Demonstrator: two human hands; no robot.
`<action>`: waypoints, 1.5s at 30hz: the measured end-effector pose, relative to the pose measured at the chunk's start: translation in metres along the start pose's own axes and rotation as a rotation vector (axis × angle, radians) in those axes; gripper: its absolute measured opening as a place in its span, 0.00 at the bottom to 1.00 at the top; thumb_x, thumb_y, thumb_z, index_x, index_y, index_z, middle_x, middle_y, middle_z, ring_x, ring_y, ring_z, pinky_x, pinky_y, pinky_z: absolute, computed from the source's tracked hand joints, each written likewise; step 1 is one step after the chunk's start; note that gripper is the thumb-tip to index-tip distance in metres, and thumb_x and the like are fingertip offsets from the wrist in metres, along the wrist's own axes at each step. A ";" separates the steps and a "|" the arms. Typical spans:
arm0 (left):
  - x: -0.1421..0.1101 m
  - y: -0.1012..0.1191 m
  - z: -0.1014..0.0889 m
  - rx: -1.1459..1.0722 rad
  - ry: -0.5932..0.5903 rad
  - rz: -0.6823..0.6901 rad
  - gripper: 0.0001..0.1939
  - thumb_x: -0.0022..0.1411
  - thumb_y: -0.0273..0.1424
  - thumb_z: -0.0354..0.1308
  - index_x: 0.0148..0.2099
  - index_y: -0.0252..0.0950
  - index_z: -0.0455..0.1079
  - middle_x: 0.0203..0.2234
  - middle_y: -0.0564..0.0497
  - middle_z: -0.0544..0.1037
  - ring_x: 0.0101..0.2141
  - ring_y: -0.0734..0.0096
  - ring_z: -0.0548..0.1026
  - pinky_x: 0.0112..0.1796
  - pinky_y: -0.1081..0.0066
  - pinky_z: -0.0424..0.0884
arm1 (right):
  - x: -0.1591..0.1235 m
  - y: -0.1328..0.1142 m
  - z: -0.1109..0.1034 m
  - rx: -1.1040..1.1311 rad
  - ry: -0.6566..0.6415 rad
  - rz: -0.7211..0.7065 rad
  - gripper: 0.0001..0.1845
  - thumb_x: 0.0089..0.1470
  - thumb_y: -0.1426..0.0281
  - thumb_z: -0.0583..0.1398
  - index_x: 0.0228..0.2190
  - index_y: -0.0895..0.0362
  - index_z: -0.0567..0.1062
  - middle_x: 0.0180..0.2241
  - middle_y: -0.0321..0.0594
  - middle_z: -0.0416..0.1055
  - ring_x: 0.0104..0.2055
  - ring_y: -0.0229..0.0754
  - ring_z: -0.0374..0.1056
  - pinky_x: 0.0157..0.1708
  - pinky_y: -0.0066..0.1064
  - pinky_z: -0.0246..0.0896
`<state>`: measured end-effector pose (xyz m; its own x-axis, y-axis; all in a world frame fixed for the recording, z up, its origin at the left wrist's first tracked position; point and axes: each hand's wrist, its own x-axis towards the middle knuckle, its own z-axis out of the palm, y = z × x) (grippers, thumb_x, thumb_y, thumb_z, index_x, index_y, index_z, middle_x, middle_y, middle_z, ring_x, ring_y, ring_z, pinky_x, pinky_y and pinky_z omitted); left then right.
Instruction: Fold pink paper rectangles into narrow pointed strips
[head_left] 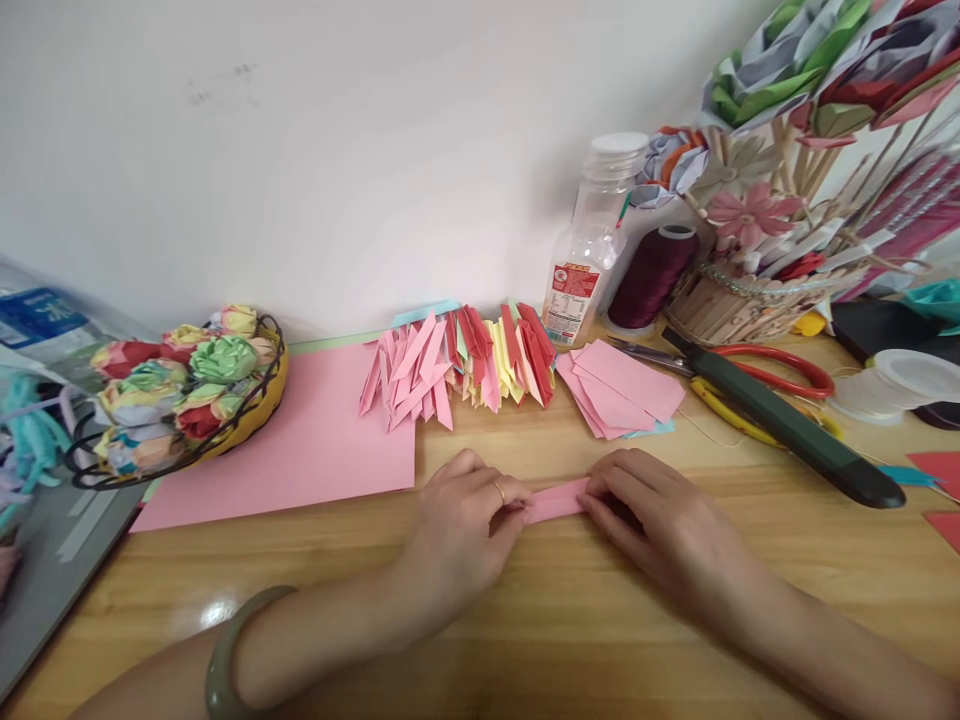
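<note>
Between my two hands lies a folded strip of pink paper, just above the wooden tabletop. My left hand, with a ring on one finger, pinches its left end. At the other end, the fingers of my right hand are closed on the strip, and they hide that part. Beyond my right hand rests a stack of pink paper pieces, with a bit of blue under it. Behind my left hand stand several folded pink paper pieces, beside a row of red, yellow and green ones.
A large pink sheet lies at left, under a basket of paper flowers. Along the back are a clear bottle, a maroon thread spool and a stick-built holder. Red-handled scissors and a dark green cutter lie right.
</note>
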<state>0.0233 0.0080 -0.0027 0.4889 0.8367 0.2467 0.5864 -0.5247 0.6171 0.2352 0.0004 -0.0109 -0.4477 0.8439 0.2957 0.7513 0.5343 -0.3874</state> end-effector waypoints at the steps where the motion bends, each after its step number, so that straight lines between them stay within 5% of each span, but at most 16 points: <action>1: 0.000 -0.001 0.001 0.018 0.009 0.033 0.07 0.58 0.22 0.56 0.37 0.36 0.74 0.27 0.52 0.76 0.31 0.67 0.65 0.31 0.68 0.64 | 0.000 0.000 0.001 -0.003 -0.002 -0.002 0.11 0.60 0.71 0.50 0.27 0.58 0.68 0.27 0.41 0.65 0.31 0.42 0.62 0.30 0.33 0.59; 10: -0.002 0.003 0.002 0.271 0.102 0.324 0.10 0.62 0.25 0.51 0.35 0.33 0.75 0.27 0.47 0.73 0.29 0.68 0.64 0.27 0.69 0.65 | 0.002 -0.002 -0.002 -0.033 -0.007 -0.014 0.13 0.60 0.71 0.49 0.26 0.58 0.67 0.27 0.42 0.64 0.30 0.41 0.62 0.29 0.32 0.60; 18: -0.013 -0.002 0.006 0.527 0.074 0.577 0.10 0.63 0.20 0.48 0.42 0.25 0.71 0.40 0.42 0.76 0.40 0.62 0.70 0.41 0.62 0.70 | 0.004 -0.004 -0.004 -0.028 -0.014 -0.018 0.12 0.59 0.72 0.49 0.26 0.58 0.67 0.26 0.41 0.64 0.29 0.40 0.62 0.29 0.31 0.61; 25: -0.012 -0.003 0.002 0.458 0.065 0.529 0.10 0.63 0.21 0.49 0.41 0.28 0.72 0.39 0.45 0.77 0.39 0.64 0.72 0.40 0.62 0.71 | -0.001 0.000 -0.002 -0.085 0.008 -0.038 0.13 0.60 0.71 0.49 0.27 0.59 0.69 0.28 0.43 0.66 0.31 0.41 0.62 0.31 0.33 0.61; 33: -0.001 -0.009 0.001 0.376 0.148 0.474 0.07 0.63 0.26 0.54 0.41 0.30 0.73 0.36 0.49 0.79 0.36 0.66 0.71 0.35 0.66 0.72 | -0.006 -0.018 -0.009 -0.252 0.006 -0.436 0.21 0.59 0.78 0.43 0.47 0.64 0.69 0.40 0.50 0.72 0.44 0.47 0.66 0.40 0.40 0.65; 37: 0.006 -0.020 -0.005 0.226 0.080 0.452 0.09 0.65 0.27 0.52 0.39 0.32 0.74 0.37 0.50 0.79 0.38 0.68 0.71 0.38 0.67 0.72 | -0.007 -0.019 -0.004 -0.228 -0.049 -0.427 0.21 0.59 0.78 0.44 0.49 0.65 0.69 0.45 0.51 0.71 0.50 0.48 0.64 0.43 0.40 0.67; 45: 0.012 -0.022 -0.015 0.283 -0.032 0.481 0.12 0.66 0.25 0.48 0.39 0.36 0.74 0.39 0.53 0.79 0.40 0.67 0.72 0.40 0.66 0.70 | -0.008 -0.015 -0.003 -0.263 -0.072 -0.455 0.24 0.58 0.77 0.46 0.55 0.65 0.63 0.54 0.50 0.64 0.58 0.47 0.56 0.50 0.40 0.64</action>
<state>0.0070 0.0319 -0.0018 0.7609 0.4898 0.4255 0.4408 -0.8715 0.2149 0.2291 -0.0148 -0.0054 -0.7820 0.5355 0.3189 0.5653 0.8249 0.0012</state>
